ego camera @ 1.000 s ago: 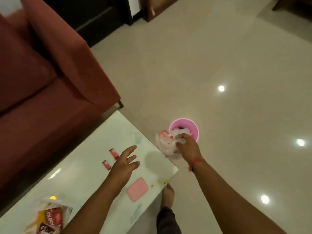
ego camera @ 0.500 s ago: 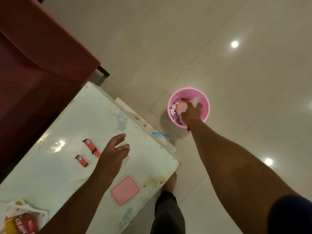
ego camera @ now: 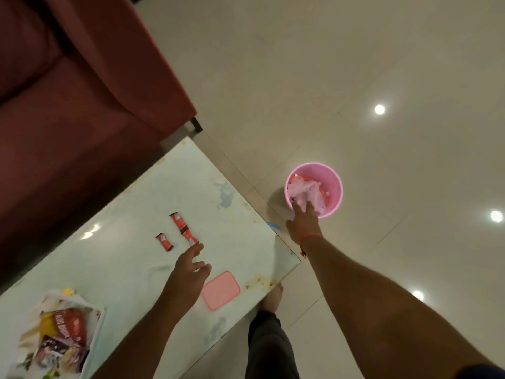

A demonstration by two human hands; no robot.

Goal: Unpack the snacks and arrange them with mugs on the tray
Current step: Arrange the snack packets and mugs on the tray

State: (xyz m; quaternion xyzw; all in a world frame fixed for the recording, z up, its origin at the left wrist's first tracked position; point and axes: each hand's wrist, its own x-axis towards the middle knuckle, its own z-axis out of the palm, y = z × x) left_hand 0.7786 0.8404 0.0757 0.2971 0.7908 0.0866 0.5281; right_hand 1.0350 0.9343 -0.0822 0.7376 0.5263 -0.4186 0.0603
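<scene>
Here, a pale glass-topped table [ego camera: 131, 258] is standing beside a dark red sofa [ego camera: 82, 105] on a glossy tiled floor [ego camera: 328, 77]. The person's right hand [ego camera: 302, 224] is reaching out past the table's corner with its fingers spread and nothing in its grasp, the fingertips lying over the near rim of a pink bin [ego camera: 334, 187] on the floor; crumpled clear and red wrappers [ego camera: 306, 191] are sitting inside the bin. The left hand [ego camera: 188, 272] is hovering over the tabletop, loosely open and empty, its fingertips just beside three small red snack packets [ego camera: 179, 222] lying flat near the table's middle. A flat pink lid [ego camera: 221, 289] is resting on the glass just beside that hand, near the table's front edge. A white bag [ego camera: 58, 332] of larger snack packs is lying open at the table's lower left end, well apart from the packets. A bare foot [ego camera: 272, 298] and a dark trouser leg [ego camera: 269, 346] are showing below the table's corner.
</scene>
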